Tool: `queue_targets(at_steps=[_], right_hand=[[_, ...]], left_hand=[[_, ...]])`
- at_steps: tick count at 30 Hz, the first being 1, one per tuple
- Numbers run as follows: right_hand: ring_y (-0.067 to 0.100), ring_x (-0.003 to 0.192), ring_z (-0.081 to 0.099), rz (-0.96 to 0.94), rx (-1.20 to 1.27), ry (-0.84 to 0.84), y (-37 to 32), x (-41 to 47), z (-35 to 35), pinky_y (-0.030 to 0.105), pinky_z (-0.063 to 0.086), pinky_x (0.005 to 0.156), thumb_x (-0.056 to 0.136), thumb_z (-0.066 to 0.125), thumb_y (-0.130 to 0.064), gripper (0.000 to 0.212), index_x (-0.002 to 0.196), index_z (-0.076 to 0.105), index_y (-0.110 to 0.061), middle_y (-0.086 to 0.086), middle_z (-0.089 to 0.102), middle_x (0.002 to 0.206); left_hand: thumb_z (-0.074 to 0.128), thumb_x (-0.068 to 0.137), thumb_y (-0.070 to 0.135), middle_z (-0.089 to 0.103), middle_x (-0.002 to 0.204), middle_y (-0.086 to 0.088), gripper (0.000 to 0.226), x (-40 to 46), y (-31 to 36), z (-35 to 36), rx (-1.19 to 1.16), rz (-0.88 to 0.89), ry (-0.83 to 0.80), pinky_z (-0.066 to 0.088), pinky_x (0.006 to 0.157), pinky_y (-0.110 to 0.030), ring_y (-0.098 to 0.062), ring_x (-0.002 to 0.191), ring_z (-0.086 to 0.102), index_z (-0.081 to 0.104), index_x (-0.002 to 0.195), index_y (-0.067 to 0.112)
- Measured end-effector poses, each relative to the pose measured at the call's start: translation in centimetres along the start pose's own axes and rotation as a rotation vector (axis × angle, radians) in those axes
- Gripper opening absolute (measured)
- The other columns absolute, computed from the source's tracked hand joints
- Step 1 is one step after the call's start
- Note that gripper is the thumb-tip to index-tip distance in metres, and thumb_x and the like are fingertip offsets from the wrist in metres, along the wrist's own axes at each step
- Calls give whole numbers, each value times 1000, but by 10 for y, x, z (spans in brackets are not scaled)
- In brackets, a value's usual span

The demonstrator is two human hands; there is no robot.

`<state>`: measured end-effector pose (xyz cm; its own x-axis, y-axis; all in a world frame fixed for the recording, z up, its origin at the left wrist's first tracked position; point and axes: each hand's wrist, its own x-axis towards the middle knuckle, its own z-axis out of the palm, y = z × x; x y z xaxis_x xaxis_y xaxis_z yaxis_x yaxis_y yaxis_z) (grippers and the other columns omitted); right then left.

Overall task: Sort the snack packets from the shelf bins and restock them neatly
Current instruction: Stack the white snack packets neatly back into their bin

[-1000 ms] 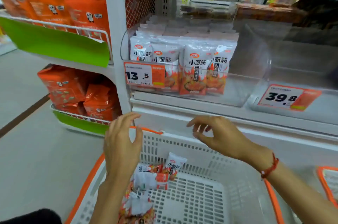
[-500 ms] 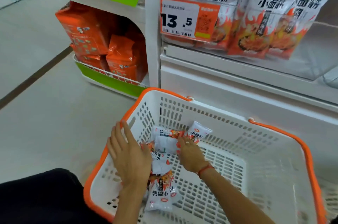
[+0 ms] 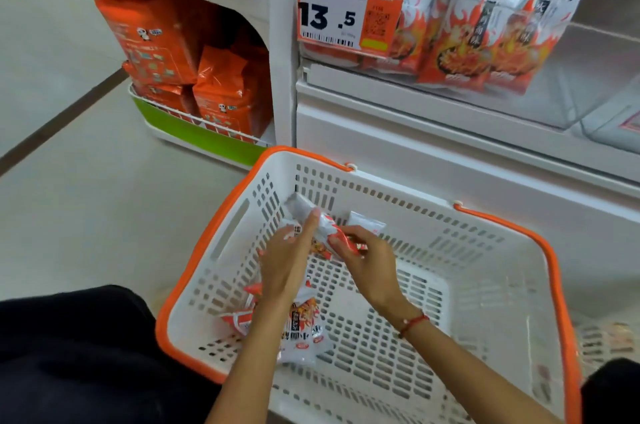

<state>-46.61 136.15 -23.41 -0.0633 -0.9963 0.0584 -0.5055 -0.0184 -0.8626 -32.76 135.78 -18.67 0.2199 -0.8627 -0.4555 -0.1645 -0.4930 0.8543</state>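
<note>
Both hands [image 3: 332, 250] pinch one packet [image 3: 323, 227] — over basket [image 3: 485, 288] | loose packets [image 3: 301, 330] under left forearm

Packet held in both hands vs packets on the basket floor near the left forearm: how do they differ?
The held packet is lifted clear of the floor of the white basket, gripped between the left hand and the right hand; the loose packets lie in a heap, untouched. The held packet tilts diagonally; the loose packets lie flat, overlapping. All share white-and-orange flame print.
</note>
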Motion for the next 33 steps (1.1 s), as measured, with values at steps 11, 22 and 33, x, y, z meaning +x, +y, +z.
queue_targets(at_steps=[11,22,33], right_hand=[[20,132,40,-24,-424,-641,26,-17,35,36,39,106,87,69,-26,65,144,39,-25,-1,44,146],[1,50,43,104,-168,-472,40,8,-12,23,39,54,99,51,-32,24,80,62,-22,-11,53,64],[12,78,51,261,-39,-610,-19,24,-206,30,41,75,85,64,-53,43,101,74,-14,16,62,78]], left_hand=[[59,95,30,64,123,7,38,22,7,-46,-67,285,178,48,97,-33,-10,114,60,56,132,20],[38,104,26,51,137,2,42,26,14,-30,-224,122,77,37,95,-28,-18,125,50,39,145,19],[59,81,68,48,145,-6,73,-4,18,43,238,19,-500,34,110,-45,-25,130,47,50,138,24]])
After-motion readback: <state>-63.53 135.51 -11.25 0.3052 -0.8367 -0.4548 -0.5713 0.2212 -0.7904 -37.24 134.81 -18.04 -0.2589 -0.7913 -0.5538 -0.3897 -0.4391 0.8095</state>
